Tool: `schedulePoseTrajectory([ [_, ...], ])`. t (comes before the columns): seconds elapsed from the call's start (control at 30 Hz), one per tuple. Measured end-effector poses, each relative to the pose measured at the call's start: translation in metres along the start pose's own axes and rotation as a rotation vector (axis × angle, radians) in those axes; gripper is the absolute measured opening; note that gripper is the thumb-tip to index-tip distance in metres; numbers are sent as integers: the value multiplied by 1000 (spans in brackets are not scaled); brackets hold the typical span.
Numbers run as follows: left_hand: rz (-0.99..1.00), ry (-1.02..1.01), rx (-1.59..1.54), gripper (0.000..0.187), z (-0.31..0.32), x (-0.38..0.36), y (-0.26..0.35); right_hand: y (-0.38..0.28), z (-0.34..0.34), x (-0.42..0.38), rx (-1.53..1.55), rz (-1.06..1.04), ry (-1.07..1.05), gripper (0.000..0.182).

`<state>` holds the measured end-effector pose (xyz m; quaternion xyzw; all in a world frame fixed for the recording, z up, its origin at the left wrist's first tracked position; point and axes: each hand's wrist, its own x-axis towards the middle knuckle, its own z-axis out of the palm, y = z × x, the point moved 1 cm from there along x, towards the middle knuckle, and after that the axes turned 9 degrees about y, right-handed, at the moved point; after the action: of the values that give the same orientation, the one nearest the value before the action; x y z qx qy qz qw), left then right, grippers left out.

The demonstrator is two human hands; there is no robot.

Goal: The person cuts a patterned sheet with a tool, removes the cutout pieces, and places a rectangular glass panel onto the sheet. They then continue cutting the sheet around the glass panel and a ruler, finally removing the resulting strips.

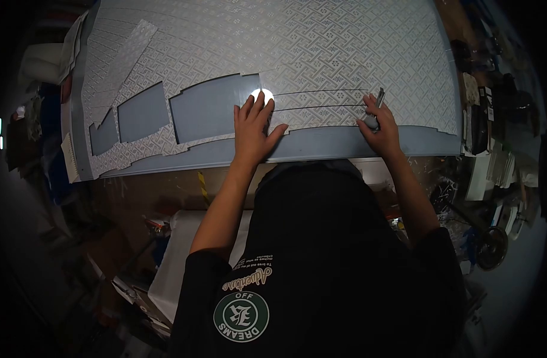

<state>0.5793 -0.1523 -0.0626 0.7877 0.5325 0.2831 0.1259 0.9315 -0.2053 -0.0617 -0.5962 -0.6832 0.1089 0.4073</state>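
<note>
A pale silver patterned sheet (pixel 321 53) with a geometric weave covers most of the grey-blue table. My left hand (pixel 254 128) lies flat on it with fingers spread, beside a cut-out opening. A bright round glare shows at its fingertips. My right hand (pixel 382 128) rests near the sheet's front edge, its fingers closed round a utility knife (pixel 380 97) whose tip end points away from me. Part of the knife is hidden by the fingers. Two long, dark, slightly curved lines run across the sheet between my hands.
Several openings in the sheet at left bare the grey-blue tabletop (pixel 143 116). A loose patterned strip (pixel 127 56) lies at the upper left. Stacked boards and boxes (pixel 479 110) stand off the right edge. A round metal object (pixel 492 246) and scraps are at lower right.
</note>
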Motion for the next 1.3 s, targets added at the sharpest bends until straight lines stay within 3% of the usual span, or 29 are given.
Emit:
schedulePoseTrajectory([
  [0.9, 19, -29, 88, 69, 0, 3, 6, 1, 1, -5, 42, 79, 18, 39],
  [1.3, 15, -6, 41, 63, 0, 1, 4, -1, -1, -2, 4, 23, -3, 39],
])
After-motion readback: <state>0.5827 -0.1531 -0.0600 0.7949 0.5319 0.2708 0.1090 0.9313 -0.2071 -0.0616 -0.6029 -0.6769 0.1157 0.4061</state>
